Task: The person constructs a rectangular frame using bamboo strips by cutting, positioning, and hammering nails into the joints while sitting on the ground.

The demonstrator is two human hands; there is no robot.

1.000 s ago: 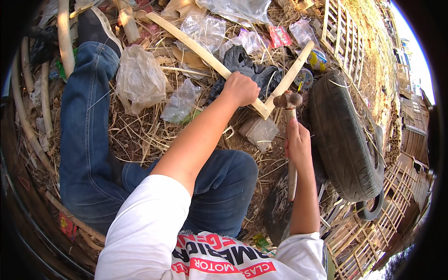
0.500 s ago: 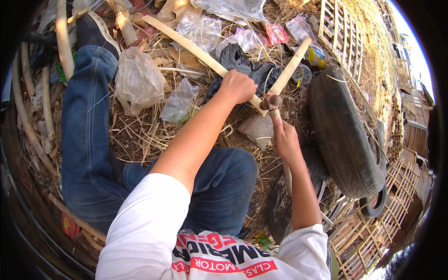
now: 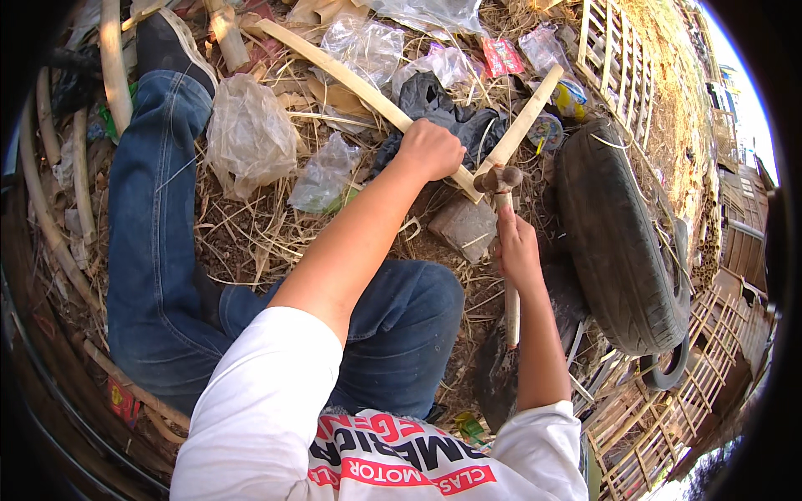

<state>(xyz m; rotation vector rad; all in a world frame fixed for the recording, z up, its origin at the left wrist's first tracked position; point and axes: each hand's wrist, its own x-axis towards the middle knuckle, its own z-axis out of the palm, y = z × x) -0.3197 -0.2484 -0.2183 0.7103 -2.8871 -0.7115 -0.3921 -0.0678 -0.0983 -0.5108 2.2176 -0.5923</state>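
My left hand [image 3: 433,150] is closed round a long, pale bamboo strip [image 3: 338,71] that slants from the upper left down to the centre. A second bamboo strip [image 3: 528,117] meets it near the lower end, forming a V; whether they are joined there I cannot tell. In my right hand [image 3: 518,246] is a hammer [image 3: 511,292], gripped by its wooden handle. Its rounded metal head [image 3: 499,179] appears right by the meeting point of the strips; contact is unclear. Just below that point a squarish block [image 3: 464,227] lies on the ground.
A worn tyre [image 3: 614,238] leans at the right, close to my right forearm. Clear plastic bags [image 3: 251,138] and a torn black bag [image 3: 439,108] litter the straw-strewn ground. Bamboo lattice panels [image 3: 677,405] stand farther right. Bamboo poles [image 3: 114,67] lie beside my outstretched left leg [image 3: 159,217].
The hammer has shifted slightly right, and its handle is now more upright. My left hand still grips the bamboo strip, with only a slight shift in the view.
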